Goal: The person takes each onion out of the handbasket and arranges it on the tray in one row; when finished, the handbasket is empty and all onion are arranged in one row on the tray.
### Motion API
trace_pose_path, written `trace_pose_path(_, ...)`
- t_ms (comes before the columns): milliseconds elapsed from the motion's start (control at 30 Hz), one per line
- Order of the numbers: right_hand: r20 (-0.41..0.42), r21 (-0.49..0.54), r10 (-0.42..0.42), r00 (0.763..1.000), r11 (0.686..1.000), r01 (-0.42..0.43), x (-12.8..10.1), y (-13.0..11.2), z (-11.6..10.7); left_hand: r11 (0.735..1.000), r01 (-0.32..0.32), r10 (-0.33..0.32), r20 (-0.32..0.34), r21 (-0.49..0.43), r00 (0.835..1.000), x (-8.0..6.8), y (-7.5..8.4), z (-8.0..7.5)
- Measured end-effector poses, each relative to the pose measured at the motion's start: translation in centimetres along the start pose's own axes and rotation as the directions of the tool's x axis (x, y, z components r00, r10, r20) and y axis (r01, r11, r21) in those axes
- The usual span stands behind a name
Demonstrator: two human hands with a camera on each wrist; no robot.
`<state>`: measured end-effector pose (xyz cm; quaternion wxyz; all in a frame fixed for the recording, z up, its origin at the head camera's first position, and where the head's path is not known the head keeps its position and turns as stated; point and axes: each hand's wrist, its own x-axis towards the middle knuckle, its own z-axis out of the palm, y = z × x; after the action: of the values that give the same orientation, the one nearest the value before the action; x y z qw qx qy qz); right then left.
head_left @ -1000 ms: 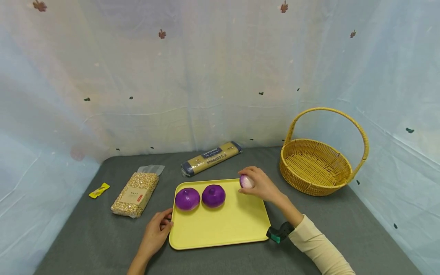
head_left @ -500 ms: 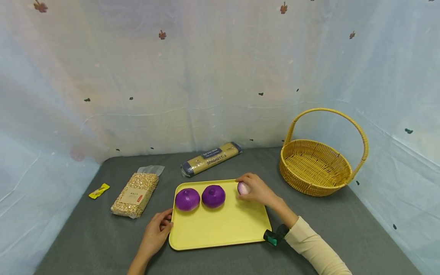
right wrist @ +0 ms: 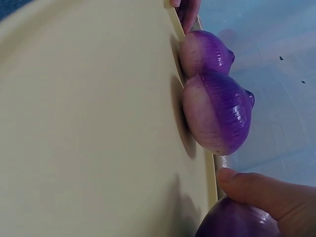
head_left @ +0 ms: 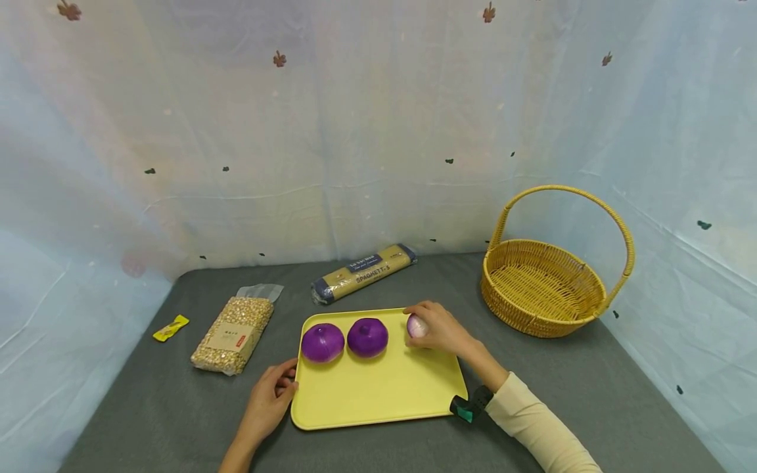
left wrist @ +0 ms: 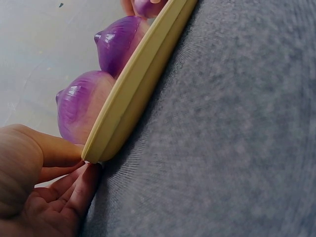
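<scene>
A yellow tray [head_left: 378, 395] lies on the grey cloth. My left hand [head_left: 268, 402] pinches its left rim; in the left wrist view the thumb lies on the rim with fingers curled under the edge. Two purple onions [head_left: 322, 343] stand side by side at the tray's back left, pointed ends up. At the back right, my right hand [head_left: 443, 330] holds a third onion [head_left: 416, 326] between thumb and fingers, its pale side facing up. That onion is low over the tray and partly covered by the hand. The right wrist view shows the thumb on the held onion [right wrist: 237, 219].
A wicker basket [head_left: 497, 305] with a tall handle stands at the back right. Behind the tray lies a spaghetti pack [head_left: 363, 272]. To the left are a bag of yellow grains [head_left: 233, 335] and a small yellow packet [head_left: 171, 328]. A pale curtain [head_left: 378, 131] hangs behind.
My right hand has moved slightly left and down with the onion, bringing it closer to the other two. The left hand has stayed on the tray's rim.
</scene>
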<state>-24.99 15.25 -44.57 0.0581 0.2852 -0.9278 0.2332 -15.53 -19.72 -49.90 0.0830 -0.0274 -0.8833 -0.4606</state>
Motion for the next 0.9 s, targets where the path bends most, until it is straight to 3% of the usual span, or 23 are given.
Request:
trace_pose_path(233,0.003,-0.008,0.033,0.999,0.999,-0.033,-0.10,-0.12,0.23,1.000,-0.014,0.014,-0.002,-0.012,1.000,-0.06,0.07,-0.01)
trace_pose_path(900,-0.019,0.034,-0.022,1.000,0.999,0.023,-0.18,-0.31,0.21,1.000,0.006,-0.006,0.011,-0.031,1.000,-0.03,0.02,-0.08)
